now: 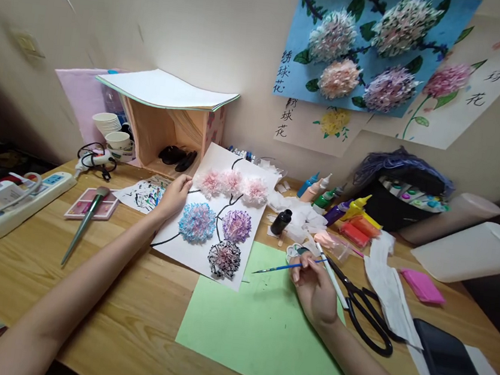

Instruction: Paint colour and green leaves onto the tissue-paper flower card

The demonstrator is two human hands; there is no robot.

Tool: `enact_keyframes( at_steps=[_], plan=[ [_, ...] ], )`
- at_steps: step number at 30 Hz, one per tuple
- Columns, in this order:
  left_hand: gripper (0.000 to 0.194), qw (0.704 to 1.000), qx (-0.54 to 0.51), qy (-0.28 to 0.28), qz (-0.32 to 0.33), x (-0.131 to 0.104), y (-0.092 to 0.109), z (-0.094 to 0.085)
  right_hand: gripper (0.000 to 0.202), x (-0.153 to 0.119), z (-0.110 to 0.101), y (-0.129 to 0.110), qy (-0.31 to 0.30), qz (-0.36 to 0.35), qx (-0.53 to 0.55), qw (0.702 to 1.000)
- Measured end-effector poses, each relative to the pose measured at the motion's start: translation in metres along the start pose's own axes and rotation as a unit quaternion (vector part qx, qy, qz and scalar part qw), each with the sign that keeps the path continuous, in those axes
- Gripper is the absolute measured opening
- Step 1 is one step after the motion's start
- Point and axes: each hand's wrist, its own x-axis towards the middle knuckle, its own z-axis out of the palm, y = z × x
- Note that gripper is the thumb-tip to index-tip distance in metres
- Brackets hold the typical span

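A white sheet [234, 270] bears several fluffy flowers in pink, blue, purple and black-and-white, joined by black painted stems. My left hand [175, 196] pinches its upper left edge, and the sheet overlaps a green sheet [260, 333] on the table. In my right hand [316, 288] is a thin blue paintbrush [279, 268], its tip pointing left over the green sheet, near the white sheet's right edge. Just above the right hand stands an open black bottle [281, 222]. Black scissors [365, 309] lie to the right of that hand.
Paint bottles [321, 192] and white tissue [303, 214] are at the back. A dark phone [459, 371] lies at the right, a power strip [26, 204] and makeup brush [87, 223] at the left. An open box [139, 133] stands against the wall.
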Motion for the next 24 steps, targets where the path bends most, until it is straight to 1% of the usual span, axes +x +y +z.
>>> enact_keyframes(
  at_steps=[4, 7, 11, 15, 17, 19, 21, 24],
  plan=[
    [0.017, 0.998, 0.027, 0.043, 0.03, 0.002, 0.016, -0.036, 0.021, -0.003, 0.003, -0.003, -0.006, 0.046, 0.026, 0.999],
    [0.017, 0.993, 0.052, 0.082, 0.066, 0.011, 0.034, -0.067, 0.021, -0.005, 0.005, -0.005, -0.006, 0.083, 0.046, 0.995],
    [0.015, 0.987, 0.066, 0.106, 0.102, 0.035, 0.055, -0.109, 0.023, -0.006, 0.007, -0.006, -0.011, 0.106, 0.05, 0.993],
    [0.013, 0.989, 0.03, 0.09, 0.116, 0.065, 0.066, -0.143, 0.026, -0.007, 0.008, -0.006, -0.014, 0.124, 0.037, 0.992],
    [0.012, 0.993, -0.017, 0.067, 0.096, 0.079, 0.068, -0.155, 0.026, -0.007, 0.007, -0.006, -0.015, 0.128, 0.033, 0.991],
    [0.011, 0.995, -0.075, 0.043, 0.058, 0.089, 0.069, -0.161, 0.027, -0.007, 0.006, -0.005, -0.014, 0.134, 0.033, 0.99],
    [0.014, 0.994, -0.101, 0.032, 0.033, 0.096, 0.067, -0.162, 0.028, -0.007, 0.005, -0.004, -0.007, 0.141, 0.033, 0.989],
    [0.021, 0.993, -0.115, 0.024, 0.013, 0.098, 0.062, -0.155, 0.03, -0.006, 0.004, -0.003, 0.003, 0.146, 0.03, 0.989]
  ],
)
